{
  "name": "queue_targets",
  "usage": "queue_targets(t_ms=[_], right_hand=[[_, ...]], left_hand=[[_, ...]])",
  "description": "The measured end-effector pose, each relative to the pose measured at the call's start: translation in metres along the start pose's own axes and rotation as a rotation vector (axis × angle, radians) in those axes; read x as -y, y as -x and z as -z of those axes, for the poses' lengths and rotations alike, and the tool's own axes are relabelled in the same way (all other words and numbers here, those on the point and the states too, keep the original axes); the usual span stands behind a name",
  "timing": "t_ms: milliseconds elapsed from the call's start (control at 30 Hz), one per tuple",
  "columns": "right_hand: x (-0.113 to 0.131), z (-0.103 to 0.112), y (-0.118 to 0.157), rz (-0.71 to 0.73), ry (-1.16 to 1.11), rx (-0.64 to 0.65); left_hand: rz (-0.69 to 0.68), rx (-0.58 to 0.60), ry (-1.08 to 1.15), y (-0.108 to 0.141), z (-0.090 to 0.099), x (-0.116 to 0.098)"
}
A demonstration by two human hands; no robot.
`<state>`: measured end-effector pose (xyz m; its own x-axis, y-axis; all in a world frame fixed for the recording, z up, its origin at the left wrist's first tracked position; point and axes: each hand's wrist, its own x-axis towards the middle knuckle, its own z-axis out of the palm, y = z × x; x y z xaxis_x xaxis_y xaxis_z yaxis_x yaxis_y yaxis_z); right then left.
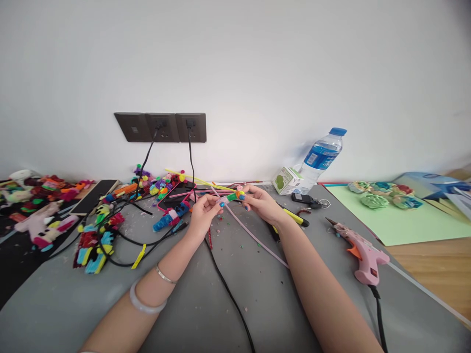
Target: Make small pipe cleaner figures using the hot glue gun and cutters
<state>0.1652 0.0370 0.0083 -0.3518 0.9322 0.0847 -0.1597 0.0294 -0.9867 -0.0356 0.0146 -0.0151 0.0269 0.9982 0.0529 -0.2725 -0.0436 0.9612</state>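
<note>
Near the middle of the table, a small green pipe-cleaner figure (231, 197) with orange and pink parts at one end is stretched between my two hands. The fingertips of my left hand (203, 211) pinch its left end. At the orange end, my right hand (263, 203) grips it between thumb and fingers. A long pale pink pipe cleaner (250, 234) runs from by my left fingers down behind my right forearm; I cannot tell whether it is joined to the figure. Pliers or cutters with yellow-and-black handles (296, 217) lie partly hidden behind my right wrist.
A pink glue gun (368, 260) rests at right, near green paper (405, 230) holding folded flowers. A water bottle (322, 159), small box (286, 180) and key fob (305, 198) stand or lie behind. Pipe-cleaner figures (97, 240), phones and black cables (224, 282) crowd the left.
</note>
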Motion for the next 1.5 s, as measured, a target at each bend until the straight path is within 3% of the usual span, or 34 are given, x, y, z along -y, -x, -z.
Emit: queue_targets(t_ms=[433, 700, 1033, 1200, 1400, 1500], right_hand=[[0.003, 0.0, 0.003, 0.004, 0.054, -0.051], [-0.003, 0.008, 0.0, 0.012, 0.147, -0.29], [-0.009, 0.023, -0.005, 0.206, 0.237, -0.578], [-0.01, 0.021, -0.006, 0.199, 0.193, -0.61], [-0.009, 0.022, -0.006, 0.253, 0.454, -0.633], [-0.009, 0.023, -0.004, 0.224, 0.463, -0.607]], left_hand=[[0.038, -0.047, 0.094, 0.0, -0.002, -0.003], [0.056, -0.083, 0.138, 0.0, -0.002, -0.005], [0.073, -0.094, 0.146, 0.0, -0.003, -0.009], [0.079, -0.095, 0.148, 0.0, -0.003, -0.009], [0.084, -0.084, 0.142, 0.001, -0.004, -0.009], [0.077, -0.083, 0.139, 0.001, -0.004, -0.008]])
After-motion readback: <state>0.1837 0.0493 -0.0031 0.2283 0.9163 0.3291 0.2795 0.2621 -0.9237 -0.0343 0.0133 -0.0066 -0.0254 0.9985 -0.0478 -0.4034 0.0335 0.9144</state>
